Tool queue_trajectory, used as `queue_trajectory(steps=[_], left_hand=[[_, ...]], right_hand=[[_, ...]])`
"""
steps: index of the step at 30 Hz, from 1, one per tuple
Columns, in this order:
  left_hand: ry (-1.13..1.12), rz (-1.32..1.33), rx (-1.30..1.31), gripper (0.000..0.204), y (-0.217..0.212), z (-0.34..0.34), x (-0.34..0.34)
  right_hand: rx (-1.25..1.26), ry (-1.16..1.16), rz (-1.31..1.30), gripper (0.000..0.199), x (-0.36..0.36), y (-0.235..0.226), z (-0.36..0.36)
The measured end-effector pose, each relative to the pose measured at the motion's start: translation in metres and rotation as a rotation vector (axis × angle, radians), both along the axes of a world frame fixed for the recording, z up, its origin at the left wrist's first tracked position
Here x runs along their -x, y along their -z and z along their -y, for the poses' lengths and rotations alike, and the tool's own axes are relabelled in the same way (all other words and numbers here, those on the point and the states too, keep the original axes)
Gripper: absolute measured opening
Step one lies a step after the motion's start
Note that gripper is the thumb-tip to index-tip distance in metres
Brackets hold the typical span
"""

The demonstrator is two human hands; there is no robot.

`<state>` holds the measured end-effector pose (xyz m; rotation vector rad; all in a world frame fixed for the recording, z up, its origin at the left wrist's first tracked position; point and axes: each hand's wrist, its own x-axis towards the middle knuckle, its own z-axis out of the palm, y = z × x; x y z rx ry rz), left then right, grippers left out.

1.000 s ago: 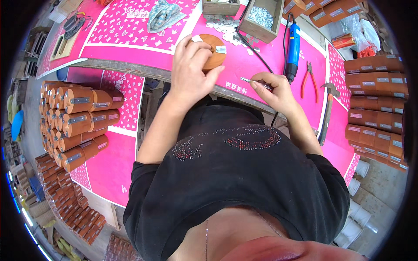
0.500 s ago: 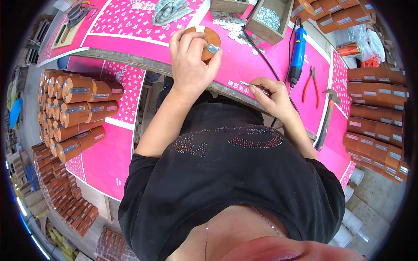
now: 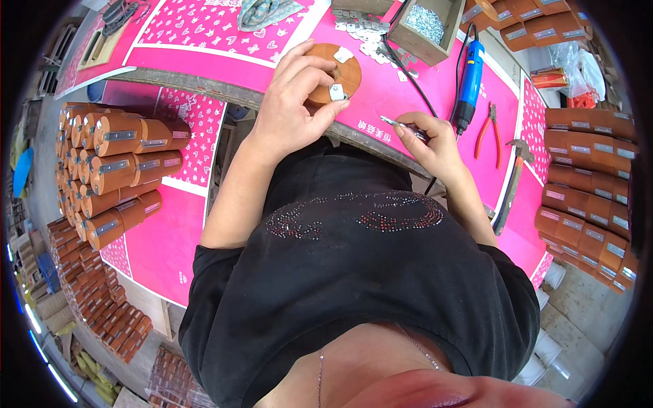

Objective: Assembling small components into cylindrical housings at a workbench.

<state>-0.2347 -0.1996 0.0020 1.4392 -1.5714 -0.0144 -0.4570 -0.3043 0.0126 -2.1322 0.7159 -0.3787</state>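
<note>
Left hand: the left hand lay in the upper middle of the frame, its fingers curled over the near edge of a round wooden disc, gripping it from the side and top.
Disc: the wooden disc sat on the pink table just above the left hand, flat face up; two small pale metal plates rested on it, one near its top edge and a small plate at its lower edge beside the fingertips.
Right hand: the right hand rested at the table's near edge, right of centre, closed in a pinch on a thin metal tool whose tip pointed left toward the disc; what kind of tool it was could not be told.
Gap: the two hands were apart, with bare pink table between them.
Blue tool: a blue power tool lay upper right, just above the right hand, its black cord running up past a wooden box.
Box: the wooden box at the top held small silvery parts; more loose metal plates lay scattered to its left.
Pliers: red-handled pliers lay right of the blue tool.
Hammer: a hammer lay along the right side of the table.
Stacks: brown wooden cylinders with metal plates were piled at the left, and a second pile stood at the right.
Cloth: a crumpled cloth lay at the top centre.
</note>
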Motion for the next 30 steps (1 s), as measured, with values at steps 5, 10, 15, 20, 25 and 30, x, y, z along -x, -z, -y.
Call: queue_trajectory(steps=[5, 10, 15, 20, 25, 30], left_hand=[[-0.02, 0.067, -0.011, 0.034, -0.005, -0.003, 0.0], [-0.055, 0.158, -0.059, 0.04, -0.007, -0.004, -0.002], [-0.13, 0.225, -0.108, 0.042, -0.011, -0.012, -0.003], [-0.113, 0.14, -0.08, 0.037, -0.021, -0.028, -0.007], [-0.282, -0.184, -0.199, 0.039, -0.032, -0.112, -0.031], [-0.848, -0.109, -0.418, 0.041, -0.007, -0.215, -0.069]], right_hand=[[0.01, -0.009, 0.019, 0.015, 0.0, 0.002, 0.001], [-0.011, -0.004, -0.018, 0.015, -0.003, 0.002, 0.004], [0.029, -0.037, -0.029, 0.015, -0.009, -0.001, 0.001], [0.045, 0.011, -0.054, 0.01, -0.001, 0.007, -0.002], [-0.059, -0.026, -0.011, 0.011, -0.004, 0.015, 0.003], [-0.072, -0.057, 0.032, 0.013, -0.021, 0.022, 0.001]])
